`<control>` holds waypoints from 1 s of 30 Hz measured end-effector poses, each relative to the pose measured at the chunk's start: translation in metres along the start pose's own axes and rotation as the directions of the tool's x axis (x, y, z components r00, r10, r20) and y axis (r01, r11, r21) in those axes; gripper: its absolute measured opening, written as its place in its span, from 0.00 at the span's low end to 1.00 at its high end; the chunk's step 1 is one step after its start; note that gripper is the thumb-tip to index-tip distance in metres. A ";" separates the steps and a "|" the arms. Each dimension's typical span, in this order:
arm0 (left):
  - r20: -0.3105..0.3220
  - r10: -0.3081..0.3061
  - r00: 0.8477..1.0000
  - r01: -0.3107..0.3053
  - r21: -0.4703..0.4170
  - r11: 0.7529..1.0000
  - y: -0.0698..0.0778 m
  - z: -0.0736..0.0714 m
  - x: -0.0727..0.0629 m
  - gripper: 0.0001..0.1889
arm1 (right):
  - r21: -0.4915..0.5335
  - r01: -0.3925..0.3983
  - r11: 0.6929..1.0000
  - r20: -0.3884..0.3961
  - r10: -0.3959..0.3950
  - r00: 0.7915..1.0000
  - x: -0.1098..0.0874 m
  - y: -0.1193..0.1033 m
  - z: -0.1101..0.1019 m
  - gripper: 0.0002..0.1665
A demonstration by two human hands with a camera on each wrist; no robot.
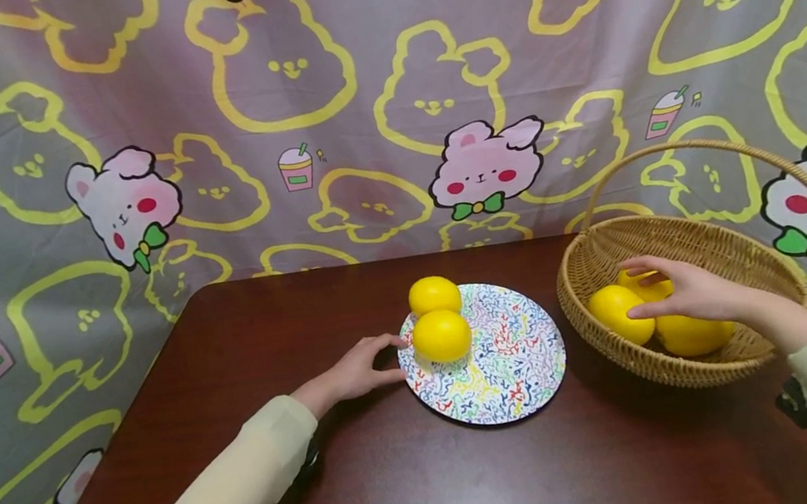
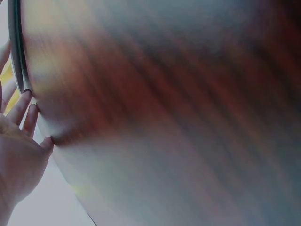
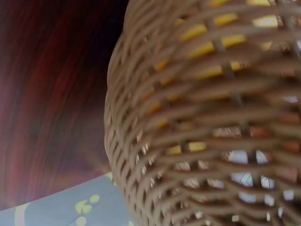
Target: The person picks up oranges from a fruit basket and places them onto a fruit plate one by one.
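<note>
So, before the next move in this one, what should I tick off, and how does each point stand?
1. Plate steadied: ok, the left hand touches its left rim.
2. Room on the plate: ok, its right part is bare.
3. Loaded fruit well inside the rim: not ok, the nearer fruit and farther fruit both sit toward the left edge.
4. Right hand inside the basket: ok, it is at the yellow fruits there.
5. Firm grip on one fruit: cannot tell, the thumb overlaps the left fruit, but the right wrist view shows mainly basket weave.
</note>
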State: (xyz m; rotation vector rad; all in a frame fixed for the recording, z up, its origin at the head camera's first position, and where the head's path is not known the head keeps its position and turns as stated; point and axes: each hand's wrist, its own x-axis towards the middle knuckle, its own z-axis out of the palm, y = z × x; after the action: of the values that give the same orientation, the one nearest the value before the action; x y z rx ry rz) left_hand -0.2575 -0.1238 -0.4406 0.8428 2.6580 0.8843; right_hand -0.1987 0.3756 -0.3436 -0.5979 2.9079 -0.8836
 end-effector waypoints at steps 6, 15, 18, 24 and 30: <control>0.003 0.000 1.000 0.000 -0.004 1.000 0.001 0.001 0.000 0.24 | 0.026 0.001 1.000 0.003 -0.001 1.000 0.003 -0.002 0.011 0.40; -0.001 -0.015 1.000 0.015 0.013 1.000 0.000 0.001 0.000 0.24 | -0.018 0.024 1.000 -0.015 -0.024 1.000 0.010 -0.003 0.020 0.41; -0.007 -0.011 1.000 0.011 0.013 1.000 0.001 0.000 0.000 0.24 | -0.019 0.020 1.000 -0.008 -0.020 1.000 0.011 -0.003 0.020 0.41; -0.005 -0.004 1.000 0.004 0.007 1.000 0.002 0.000 -0.002 0.23 | -0.010 -0.001 1.000 0.035 0.001 0.999 0.011 -0.001 0.026 0.42; -0.002 -0.018 1.000 0.018 0.010 1.000 0.002 0.000 -0.001 0.23 | -0.052 0.027 0.998 0.032 -0.025 0.999 0.013 -0.003 0.030 0.39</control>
State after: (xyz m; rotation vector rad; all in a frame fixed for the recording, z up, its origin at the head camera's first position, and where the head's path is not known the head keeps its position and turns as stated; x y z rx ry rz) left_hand -0.2556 -0.1233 -0.4395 0.8200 2.6694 0.8692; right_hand -0.2052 0.3527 -0.3667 -0.6483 2.9101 -0.7956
